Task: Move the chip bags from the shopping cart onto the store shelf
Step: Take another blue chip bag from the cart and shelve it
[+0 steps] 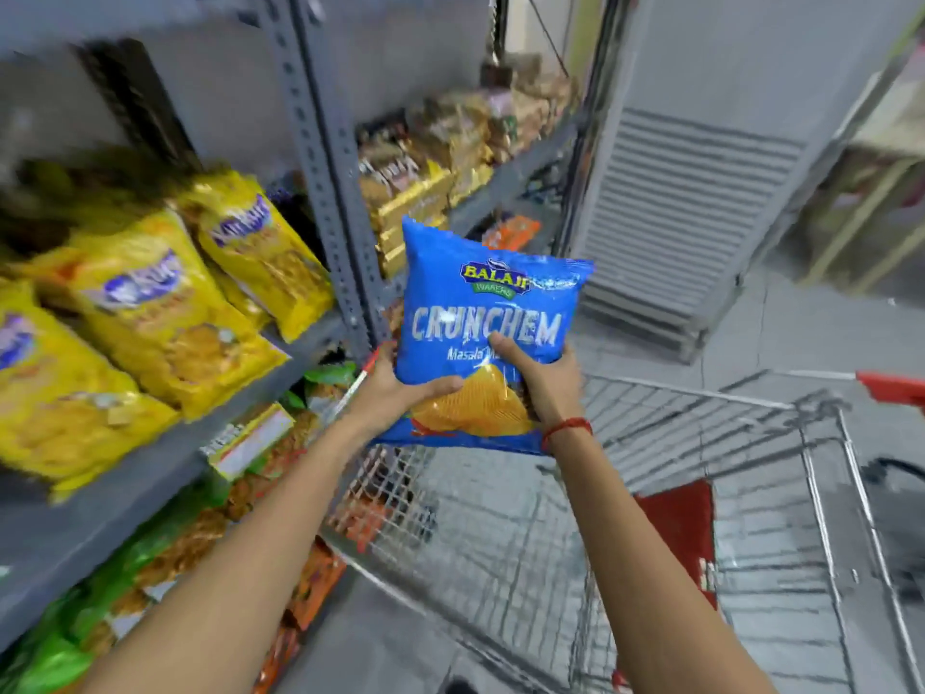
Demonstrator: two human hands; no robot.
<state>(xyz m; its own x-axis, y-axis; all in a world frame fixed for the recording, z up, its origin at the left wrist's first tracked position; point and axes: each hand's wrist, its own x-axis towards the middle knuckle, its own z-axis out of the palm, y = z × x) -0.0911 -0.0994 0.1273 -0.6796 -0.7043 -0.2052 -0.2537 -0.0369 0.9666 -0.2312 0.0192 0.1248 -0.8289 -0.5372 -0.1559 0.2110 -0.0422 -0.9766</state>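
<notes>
Gripping blue "Balaji Wafers Crunchem" chip bag (pixel 480 313), both hands.

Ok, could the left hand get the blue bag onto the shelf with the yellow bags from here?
Probably yes: the left hand grips the blue bag beside that shelf, nothing between, though yellow bags crowd it.

So the chip bag (pixel 488 323) sits upright between both sets of fingers, left hand (pixel 395 388) gripping its lower left edge, right hand (pixel 543 380) its lower right, thumbs across the front. Shopping cart (pixel 650 493) is below the fingers and off to their right. Store shelf (pixel 150 473) with packets (pixel 150 313) lying on it is left of the fingers, more shelving behind the bag.
</notes>
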